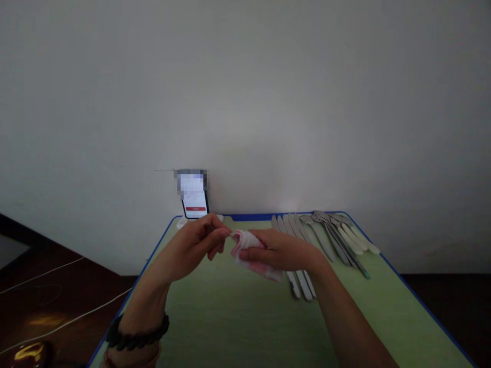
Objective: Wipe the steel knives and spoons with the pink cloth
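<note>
My left hand (197,243) is closed in a pinch on a thin metal piece of cutlery (232,235); its kind is hidden by my fingers and the cloth. Around the other end of it is a folded pink and white cloth (249,241), which my right hand (282,249) grips between thumb and fingers. Both hands are held above the middle of the green table (230,317). Partly behind my right hand and forearm lie several table knives (301,286), side by side.
Several metal spoons (324,237) and some cutlery with white handles (351,240) lie at the table's back right. A lit phone (195,202) leans upright at the back left, near the wall (245,102). White cables (76,319) run across the dark floor at left.
</note>
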{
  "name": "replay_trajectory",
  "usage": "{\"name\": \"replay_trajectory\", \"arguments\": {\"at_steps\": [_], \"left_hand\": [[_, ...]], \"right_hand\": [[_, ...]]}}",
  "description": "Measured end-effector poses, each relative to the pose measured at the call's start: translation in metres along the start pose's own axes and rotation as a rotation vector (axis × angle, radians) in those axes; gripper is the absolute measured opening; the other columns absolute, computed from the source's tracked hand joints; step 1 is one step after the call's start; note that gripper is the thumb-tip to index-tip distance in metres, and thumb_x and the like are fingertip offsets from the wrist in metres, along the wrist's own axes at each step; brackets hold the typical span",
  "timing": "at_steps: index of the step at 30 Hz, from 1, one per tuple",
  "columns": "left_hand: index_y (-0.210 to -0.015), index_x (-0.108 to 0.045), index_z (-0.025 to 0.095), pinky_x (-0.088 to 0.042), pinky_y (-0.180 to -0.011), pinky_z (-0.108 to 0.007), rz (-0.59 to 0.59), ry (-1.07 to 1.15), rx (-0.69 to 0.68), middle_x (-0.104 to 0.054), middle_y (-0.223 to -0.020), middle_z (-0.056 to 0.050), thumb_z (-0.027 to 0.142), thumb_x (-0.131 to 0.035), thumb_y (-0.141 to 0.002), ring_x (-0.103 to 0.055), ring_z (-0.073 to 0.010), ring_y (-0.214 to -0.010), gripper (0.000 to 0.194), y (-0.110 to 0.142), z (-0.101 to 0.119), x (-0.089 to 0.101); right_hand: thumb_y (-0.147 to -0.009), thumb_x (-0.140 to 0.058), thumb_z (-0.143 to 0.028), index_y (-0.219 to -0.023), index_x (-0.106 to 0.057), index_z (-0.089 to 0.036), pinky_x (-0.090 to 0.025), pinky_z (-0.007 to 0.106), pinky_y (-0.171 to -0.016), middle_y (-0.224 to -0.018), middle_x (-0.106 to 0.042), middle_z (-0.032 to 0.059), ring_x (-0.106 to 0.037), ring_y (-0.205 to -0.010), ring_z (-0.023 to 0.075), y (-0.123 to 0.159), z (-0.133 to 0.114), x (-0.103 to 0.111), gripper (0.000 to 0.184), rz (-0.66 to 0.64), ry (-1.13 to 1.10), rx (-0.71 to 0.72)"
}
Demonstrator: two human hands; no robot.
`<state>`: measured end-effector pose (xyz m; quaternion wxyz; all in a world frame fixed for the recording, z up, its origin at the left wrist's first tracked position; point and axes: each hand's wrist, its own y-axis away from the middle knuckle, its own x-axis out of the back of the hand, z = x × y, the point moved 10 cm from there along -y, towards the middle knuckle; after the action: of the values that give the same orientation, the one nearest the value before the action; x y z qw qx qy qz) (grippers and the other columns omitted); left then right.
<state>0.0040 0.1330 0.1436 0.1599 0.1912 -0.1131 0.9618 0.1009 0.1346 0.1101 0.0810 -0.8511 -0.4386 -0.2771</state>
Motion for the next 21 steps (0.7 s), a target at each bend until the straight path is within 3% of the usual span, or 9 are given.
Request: {"name": "replay_trajectory", "arguments": {"at_steps": [2, 6, 11, 14, 17, 21], "left_hand": [[-0.074, -0.055, 0.017, -0.035, -0.046, -0.02, 0.079, 0.042, -0.021, -0.054, -0.055, 0.005, 0.033, -0.053, -0.089, -0.043, -0.007, -0.046, 0.022, 0.001, 0.0, 0.012], [-0.074, -0.059, 0.018, -0.038, -0.049, -0.022, 0.347, 0.121, -0.069, -0.048, -0.047, 0.006, 0.034, -0.057, -0.087, -0.047, -0.0099, -0.047, 0.021, 0.009, 0.0, 0.051], [-0.073, -0.063, 0.022, -0.043, -0.057, -0.026, 0.564, 0.236, -0.169, -0.045, -0.047, 0.005, 0.039, -0.058, -0.088, -0.053, -0.0147, -0.054, 0.023, 0.018, 0.0, 0.079], [-0.075, -0.065, 0.022, -0.044, -0.058, -0.026, 0.556, 0.28, -0.216, -0.047, -0.048, 0.004, 0.041, -0.058, -0.088, -0.053, -0.0147, -0.055, 0.024, 0.017, 0.002, 0.079], [-0.076, -0.064, 0.022, -0.043, -0.058, -0.027, 0.508, 0.257, -0.199, -0.047, -0.047, 0.005, 0.04, -0.058, -0.088, -0.052, -0.0147, -0.054, 0.023, 0.014, 0.002, 0.072], [-0.08, -0.062, 0.019, -0.044, -0.061, -0.026, 0.362, 0.143, -0.188, -0.051, -0.05, 0.005, 0.035, -0.056, -0.09, -0.055, -0.0135, -0.057, 0.019, 0.008, 0.01, 0.049]], "right_hand": [[-0.087, -0.052, -0.045, -0.1, -0.059, -0.017, -0.039, 0.022, -0.06, -0.082, -0.06, 0.0009, -0.049, -0.066, 0.0121, -0.001, 0.0, -0.001, 0.031, 0.001, -0.014, 0.009], [-0.087, -0.052, -0.045, -0.1, -0.061, -0.017, -0.039, 0.022, -0.06, -0.081, -0.062, 0.0013, -0.051, -0.066, 0.0128, 0.002, 0.008, 0.004, 0.032, 0.009, 0.001, -0.026], [-0.083, -0.057, -0.048, -0.103, -0.064, -0.016, -0.04, 0.025, -0.064, -0.087, -0.065, 0.0033, -0.055, -0.073, 0.0162, 0.011, 0.019, 0.032, 0.039, 0.168, 0.1, -0.047], [-0.082, -0.058, -0.049, -0.105, -0.065, -0.015, -0.04, 0.025, -0.065, -0.087, -0.066, 0.0033, -0.054, -0.072, 0.0161, 0.016, 0.024, 0.042, 0.042, 0.224, 0.129, -0.065], [-0.083, -0.056, -0.048, -0.101, -0.067, -0.015, -0.039, 0.025, -0.064, -0.083, -0.065, 0.0021, -0.053, -0.069, 0.0151, 0.016, 0.023, 0.041, 0.039, 0.202, 0.124, -0.066], [-0.084, -0.056, -0.045, -0.098, -0.067, -0.015, -0.038, 0.023, -0.062, -0.078, -0.063, 0.0005, -0.052, -0.067, 0.0136, 0.012, 0.015, 0.031, 0.035, 0.154, 0.07, -0.024]]}}
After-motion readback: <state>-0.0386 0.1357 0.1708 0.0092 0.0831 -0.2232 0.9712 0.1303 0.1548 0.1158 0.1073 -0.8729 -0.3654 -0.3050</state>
